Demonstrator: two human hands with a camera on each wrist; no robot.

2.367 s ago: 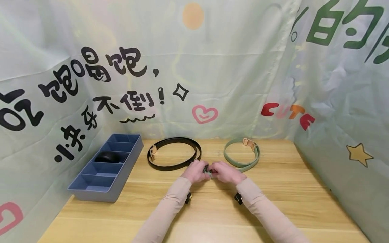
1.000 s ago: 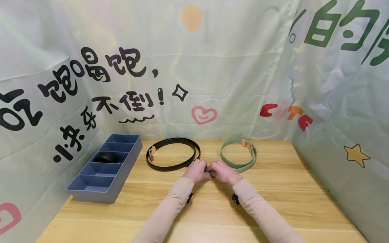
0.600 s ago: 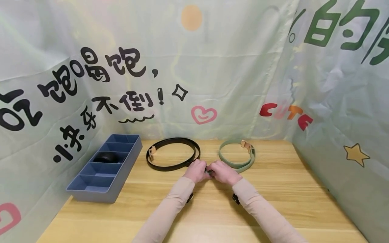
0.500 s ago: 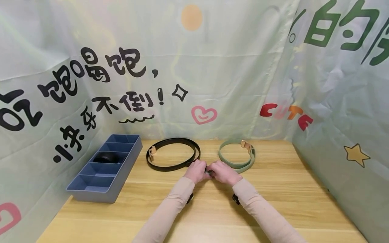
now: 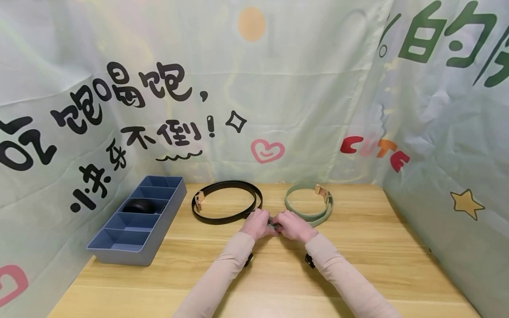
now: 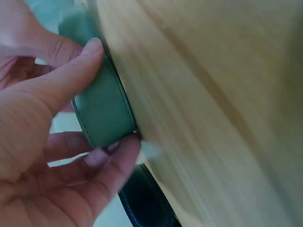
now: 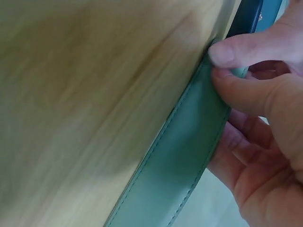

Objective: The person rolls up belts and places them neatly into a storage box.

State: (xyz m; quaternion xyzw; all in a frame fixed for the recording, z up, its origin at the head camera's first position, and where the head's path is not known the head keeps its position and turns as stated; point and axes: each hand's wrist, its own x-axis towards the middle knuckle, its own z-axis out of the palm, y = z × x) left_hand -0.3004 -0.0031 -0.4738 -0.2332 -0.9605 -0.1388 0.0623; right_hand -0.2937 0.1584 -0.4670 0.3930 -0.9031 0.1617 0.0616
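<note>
A light green belt (image 5: pixel 289 204) stands on its edge, its loop with a rose-gold buckle (image 5: pixel 323 192) lying just beyond my right hand. Its other end is wound into a small roll (image 5: pixel 272 223) between my two hands. My left hand (image 5: pixel 256 224) grips this roll, thumb on the outer layer and fingers curled round its end, as the left wrist view shows on the green strap (image 6: pixel 105 106). My right hand (image 5: pixel 295 226) pinches the strap (image 7: pixel 177 142) close beside the roll, thumb and index finger on its near face and the other fingers behind.
A looped black belt (image 5: pixel 226 220) with a rose-gold buckle (image 5: pixel 199 200) lies just beyond the left hand. At the left stands a blue-grey divided box (image 5: pixel 161 238) with a coiled black item (image 5: pixel 140 205) in one compartment. Fabric walls (image 5: pixel 310 110) border the wooden table (image 5: pixel 254 282).
The green belt's loop has drawn left toward the hands and grown slightly smaller. Both hands stay close together at the roll, shifting only a little.
</note>
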